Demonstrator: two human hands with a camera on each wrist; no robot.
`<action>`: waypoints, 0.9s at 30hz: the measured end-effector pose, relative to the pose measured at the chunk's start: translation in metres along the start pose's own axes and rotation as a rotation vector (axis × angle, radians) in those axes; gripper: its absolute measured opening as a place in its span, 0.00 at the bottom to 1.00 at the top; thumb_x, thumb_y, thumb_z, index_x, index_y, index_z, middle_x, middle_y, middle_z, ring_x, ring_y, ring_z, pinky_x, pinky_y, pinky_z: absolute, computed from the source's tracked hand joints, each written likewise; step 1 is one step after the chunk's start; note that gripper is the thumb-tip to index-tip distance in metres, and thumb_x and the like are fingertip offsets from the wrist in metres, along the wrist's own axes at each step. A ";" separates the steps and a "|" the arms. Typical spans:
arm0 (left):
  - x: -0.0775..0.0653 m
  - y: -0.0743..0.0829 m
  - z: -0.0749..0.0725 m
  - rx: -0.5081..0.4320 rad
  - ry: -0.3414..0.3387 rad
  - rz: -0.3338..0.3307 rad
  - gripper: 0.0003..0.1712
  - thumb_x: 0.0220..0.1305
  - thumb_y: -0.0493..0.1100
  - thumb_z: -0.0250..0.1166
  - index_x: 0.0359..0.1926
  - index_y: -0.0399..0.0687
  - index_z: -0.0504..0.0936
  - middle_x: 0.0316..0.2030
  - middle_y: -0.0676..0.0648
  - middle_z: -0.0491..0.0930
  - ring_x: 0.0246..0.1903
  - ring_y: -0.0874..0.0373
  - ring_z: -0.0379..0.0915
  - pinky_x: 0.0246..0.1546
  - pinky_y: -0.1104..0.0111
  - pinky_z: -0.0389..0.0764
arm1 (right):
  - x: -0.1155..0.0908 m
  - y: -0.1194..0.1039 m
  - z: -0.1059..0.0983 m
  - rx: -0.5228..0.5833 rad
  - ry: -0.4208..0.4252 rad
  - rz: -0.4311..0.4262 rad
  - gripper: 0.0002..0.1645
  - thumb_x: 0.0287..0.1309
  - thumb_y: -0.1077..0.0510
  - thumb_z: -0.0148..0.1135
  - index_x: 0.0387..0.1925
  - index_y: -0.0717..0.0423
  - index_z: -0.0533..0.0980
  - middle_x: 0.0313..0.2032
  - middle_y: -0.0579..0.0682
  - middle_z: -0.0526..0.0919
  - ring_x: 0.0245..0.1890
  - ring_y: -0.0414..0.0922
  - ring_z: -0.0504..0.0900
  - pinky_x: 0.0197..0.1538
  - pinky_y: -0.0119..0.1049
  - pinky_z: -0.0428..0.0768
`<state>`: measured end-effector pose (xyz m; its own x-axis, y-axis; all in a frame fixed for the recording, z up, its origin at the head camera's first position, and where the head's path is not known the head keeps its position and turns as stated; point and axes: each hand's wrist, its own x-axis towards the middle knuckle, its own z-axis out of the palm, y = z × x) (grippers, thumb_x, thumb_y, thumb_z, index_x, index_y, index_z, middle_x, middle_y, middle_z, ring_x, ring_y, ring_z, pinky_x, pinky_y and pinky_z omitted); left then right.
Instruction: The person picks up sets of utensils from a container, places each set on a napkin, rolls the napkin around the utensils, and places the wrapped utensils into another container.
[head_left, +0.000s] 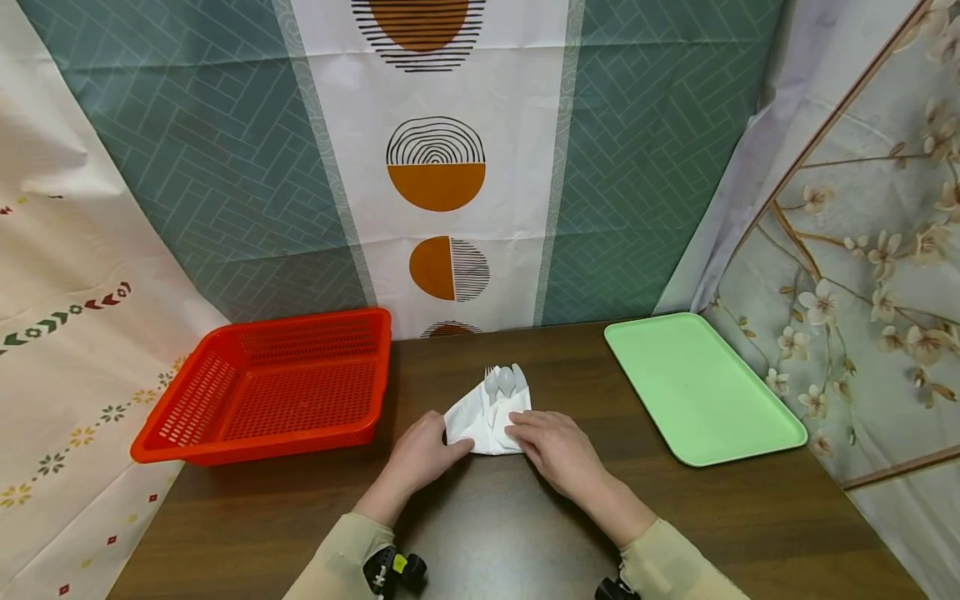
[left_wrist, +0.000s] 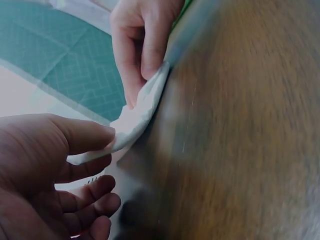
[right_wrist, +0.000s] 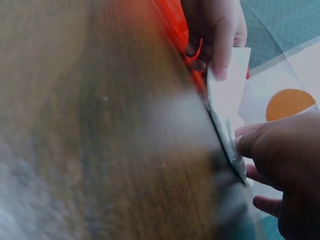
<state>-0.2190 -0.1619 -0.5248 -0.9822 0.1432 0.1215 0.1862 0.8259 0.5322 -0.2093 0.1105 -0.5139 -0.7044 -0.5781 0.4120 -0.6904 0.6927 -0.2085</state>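
Observation:
A folded white napkin [head_left: 480, 423] lies on the table between the hands. Pale grey cutlery stands out of its far end: a fork [head_left: 488, 372], spoons [head_left: 506, 382] and a knife [head_left: 520, 377]; their lower parts are hidden in the folds. My left hand [head_left: 423, 450] pinches the napkin's left side, thumb on top; in the left wrist view that edge is slightly raised, with the thumb above the napkin [left_wrist: 137, 120] and fingers below. On the right side, my right hand [head_left: 558, 450] holds the napkin with its fingers over the upper layer and its thumb near the closer edge.
A red perforated plastic basket [head_left: 300, 400] stands at the left of the brown wooden table [head_left: 495, 525]. To the right lies a light green tray [head_left: 705, 387]. Patterned cloths [head_left: 645, 167] hang along the table's back and sides.

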 end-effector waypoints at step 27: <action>-0.009 0.072 -0.009 0.036 0.012 0.046 0.08 0.70 0.42 0.74 0.38 0.47 0.82 0.27 0.52 0.73 0.28 0.55 0.68 0.29 0.62 0.72 | -0.001 -0.004 0.001 -0.096 -0.021 0.003 0.20 0.67 0.60 0.77 0.59 0.49 0.89 0.62 0.52 0.87 0.63 0.54 0.84 0.64 0.56 0.82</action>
<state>-0.1969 -0.1092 -0.4801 -0.9722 0.1750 0.1556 0.2301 0.8376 0.4955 -0.2059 0.1080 -0.5139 -0.7102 -0.5841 0.3930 -0.6702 0.7319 -0.1234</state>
